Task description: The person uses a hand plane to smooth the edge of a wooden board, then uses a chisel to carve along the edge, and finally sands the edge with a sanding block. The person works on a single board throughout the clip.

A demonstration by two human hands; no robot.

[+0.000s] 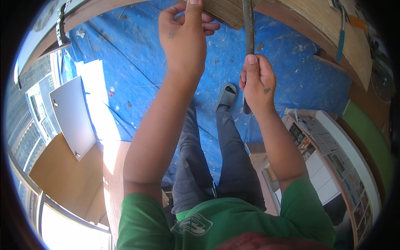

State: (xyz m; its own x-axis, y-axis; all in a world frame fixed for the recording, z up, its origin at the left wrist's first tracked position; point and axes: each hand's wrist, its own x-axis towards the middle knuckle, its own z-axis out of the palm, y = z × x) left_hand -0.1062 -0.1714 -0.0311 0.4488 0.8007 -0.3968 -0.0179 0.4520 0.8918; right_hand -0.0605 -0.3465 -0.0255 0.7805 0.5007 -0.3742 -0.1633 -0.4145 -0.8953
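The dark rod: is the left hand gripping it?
No, the right hand grips the dark rod, and the left hand is apart from it.

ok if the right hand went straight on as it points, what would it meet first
Probably the brown wooden board at the picture's top edge; the right hand, gripping a dark rod, could pass over or under it, since depth is unclear.

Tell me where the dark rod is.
In the head view, right of centre: the dark rod runs from the top edge down through the right hand, its upper part beside the wooden board at the left hand.
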